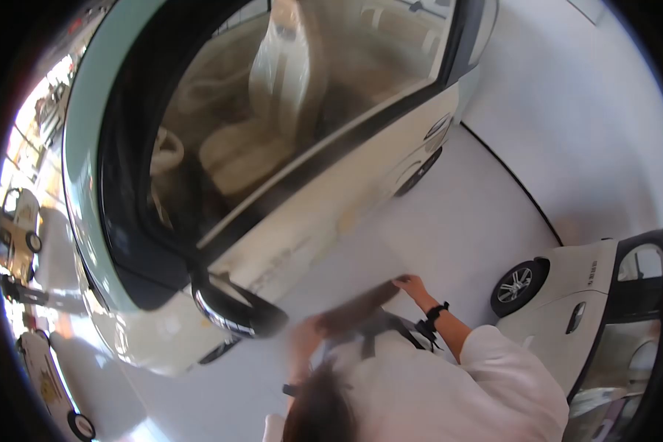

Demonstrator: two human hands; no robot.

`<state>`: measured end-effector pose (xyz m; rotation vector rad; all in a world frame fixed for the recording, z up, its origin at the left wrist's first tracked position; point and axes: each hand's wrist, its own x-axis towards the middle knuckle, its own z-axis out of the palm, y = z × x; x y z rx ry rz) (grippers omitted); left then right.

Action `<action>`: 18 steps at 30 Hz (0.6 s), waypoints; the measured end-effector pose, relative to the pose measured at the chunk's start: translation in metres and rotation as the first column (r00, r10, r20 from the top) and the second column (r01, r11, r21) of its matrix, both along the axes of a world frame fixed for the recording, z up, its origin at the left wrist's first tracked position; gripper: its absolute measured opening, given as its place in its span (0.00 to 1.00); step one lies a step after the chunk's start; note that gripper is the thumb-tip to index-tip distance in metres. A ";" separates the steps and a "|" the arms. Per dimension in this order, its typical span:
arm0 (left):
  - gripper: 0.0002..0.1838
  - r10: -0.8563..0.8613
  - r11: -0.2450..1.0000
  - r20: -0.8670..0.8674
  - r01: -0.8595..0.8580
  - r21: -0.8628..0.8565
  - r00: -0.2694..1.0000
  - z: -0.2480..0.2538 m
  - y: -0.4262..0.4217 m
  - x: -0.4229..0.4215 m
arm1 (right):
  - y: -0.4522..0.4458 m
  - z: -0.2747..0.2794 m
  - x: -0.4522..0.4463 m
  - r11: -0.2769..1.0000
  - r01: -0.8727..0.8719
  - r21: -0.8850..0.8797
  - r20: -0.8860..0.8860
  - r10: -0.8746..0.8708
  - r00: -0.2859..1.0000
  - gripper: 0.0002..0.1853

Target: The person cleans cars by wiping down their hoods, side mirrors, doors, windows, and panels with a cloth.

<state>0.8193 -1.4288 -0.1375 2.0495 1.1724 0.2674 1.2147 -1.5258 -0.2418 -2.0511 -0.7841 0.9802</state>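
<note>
A brown cloth (362, 308) is stretched between my two hands, above the pale floor and beside the car door. Its far end is pinched in the closed fingers of my right hand (410, 286), with a black band (436, 312) on that wrist. At the near end, my left hand (309, 340) is smeared by motion but appears closed on the cloth. Just left of it juts the dark wing mirror (236, 308) of a cream and green car (302, 239). The car's door and side window stand beyond both hands.
At the right, a second white car (567, 313) stands close by, its wheel (519, 286) facing me. A white wall (574, 125) rises behind. More small vehicles (23, 228) are at the far left. Through the window shows a plastic-covered seat (276, 110).
</note>
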 end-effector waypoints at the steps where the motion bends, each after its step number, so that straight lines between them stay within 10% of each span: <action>1: 0.20 -0.081 0.996 -0.005 0.080 -0.034 0.997 0.009 0.000 0.018 | -0.004 0.014 0.010 0.999 -0.028 -0.030 0.094 0.031 0.995 0.19; 4: 0.16 -0.217 0.975 0.018 0.216 0.059 0.976 0.040 0.007 0.070 | -0.012 0.026 0.041 0.983 -0.137 -0.120 0.389 0.174 0.905 0.14; 9: 0.14 0.058 0.994 -0.081 -0.050 0.095 0.995 0.113 0.021 0.133 | -0.007 0.070 0.080 0.989 -0.002 -0.145 0.466 0.070 0.882 0.13; 12: 0.13 0.151 0.978 -0.110 -0.131 0.165 0.982 0.110 0.027 0.160 | 0.015 0.086 0.142 0.990 -0.026 -0.138 -0.004 0.025 1.000 0.15; 15: 0.15 0.178 0.965 -0.031 -0.168 0.204 0.984 0.112 0.043 0.186 | 0.053 0.119 0.205 0.962 0.064 0.264 -0.315 0.023 0.949 0.18; 18: 0.17 0.269 0.952 0.151 -0.286 0.109 0.951 0.133 0.063 0.233 | 0.123 0.202 0.260 0.897 0.072 0.436 -0.309 0.074 0.948 0.17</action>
